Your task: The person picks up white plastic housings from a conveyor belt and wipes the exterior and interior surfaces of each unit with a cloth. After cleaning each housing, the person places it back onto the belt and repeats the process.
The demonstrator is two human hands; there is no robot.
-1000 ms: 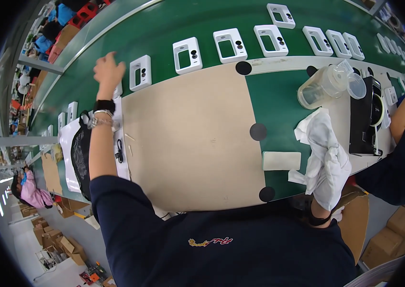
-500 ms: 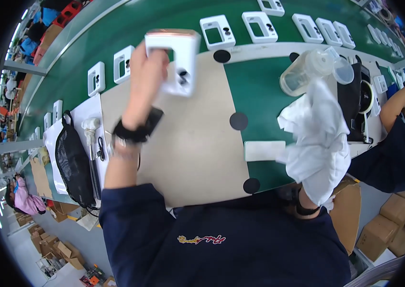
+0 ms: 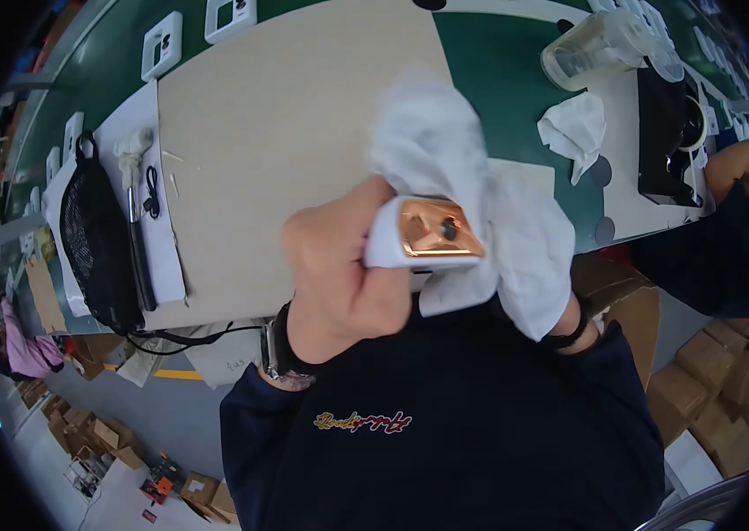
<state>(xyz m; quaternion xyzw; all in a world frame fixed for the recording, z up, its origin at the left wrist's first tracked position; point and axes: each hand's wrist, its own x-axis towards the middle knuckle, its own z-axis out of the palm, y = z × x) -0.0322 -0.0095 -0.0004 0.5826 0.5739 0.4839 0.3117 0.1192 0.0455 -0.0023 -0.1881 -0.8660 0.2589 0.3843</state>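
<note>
My left hand (image 3: 339,257) is closed around a white plastic housing and holds it close to my body. The housing's copper-coloured, shiny end (image 3: 441,230) faces up and has a dark spot on it. A white cloth (image 3: 529,252) drapes over my right hand and lies against the housing's far and right sides. That hand's fingers are hidden beneath it; only my right wrist (image 3: 574,323) with a dark band shows. Both hands are above the near edge of the beige mat (image 3: 241,177).
White housings (image 3: 162,44) stand along the far left. A clear jar (image 3: 591,55), a crumpled white wipe (image 3: 576,133) and a black box (image 3: 662,133) are at right. A black mesh bag (image 3: 109,252) and a black-handled brush (image 3: 138,239) lie left. Another person's arm (image 3: 735,175) is far right.
My left hand has brought the housing from the far side toward my body and turned its copper end up. My right hand has moved left with the cloth to meet it.
</note>
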